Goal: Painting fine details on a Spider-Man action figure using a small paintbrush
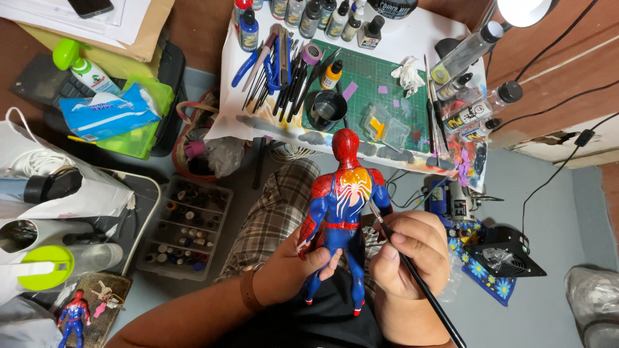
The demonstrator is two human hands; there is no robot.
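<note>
My left hand (293,267) grips a red and blue superhero figure (340,212) around its legs and left arm, holding it upright with its back toward me. A white spider emblem and an orange patch show on the figure's back. My right hand (409,254) holds a thin black paintbrush (416,274) like a pen. The brush tip touches the figure's right side near the waist. Both hands hover over my lap, where plaid shorts (277,212) show.
A white work table (419,32) ahead carries a green cutting mat (371,84), paint bottles, pliers, brushes and a black cup (327,108). Left: a compartment box of small paint pots (187,225), tissue pack (106,111), a second small figure (74,316). Right: a black fan (506,251).
</note>
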